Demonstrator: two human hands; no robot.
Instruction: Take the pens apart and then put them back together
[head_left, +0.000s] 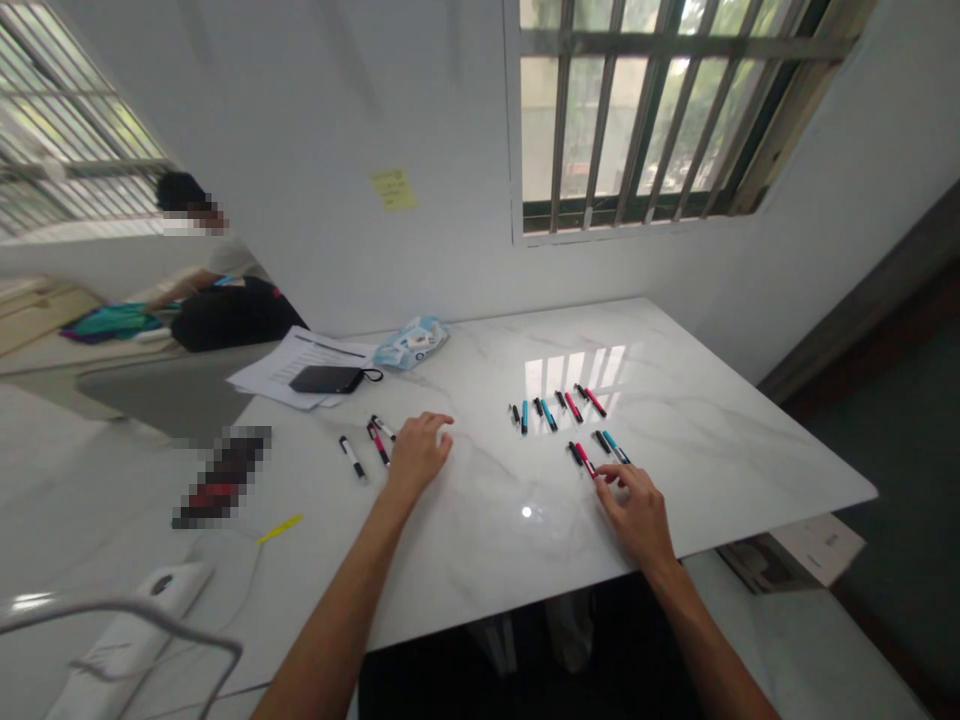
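The right hand (637, 518) stretches its fingertips (604, 478) to a slim pink-and-black marker pen (585, 460), though whether that grip has closed on it cannot be told. The left hand (418, 455) lies released, palm down on the white marble counter (720, 440), just beside a slim pink-and-black pen (379, 443). Farther on sits a row of teal and red pens (547, 415), then a black pouch (328, 379) on white printed papers (262, 375) and a crumpled blue plastic packet (411, 342). Another person (225, 300) works beyond, at far left.

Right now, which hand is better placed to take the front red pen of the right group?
Right, probably: the right hand is at that pen; the left hand sits by other pens, farther away.
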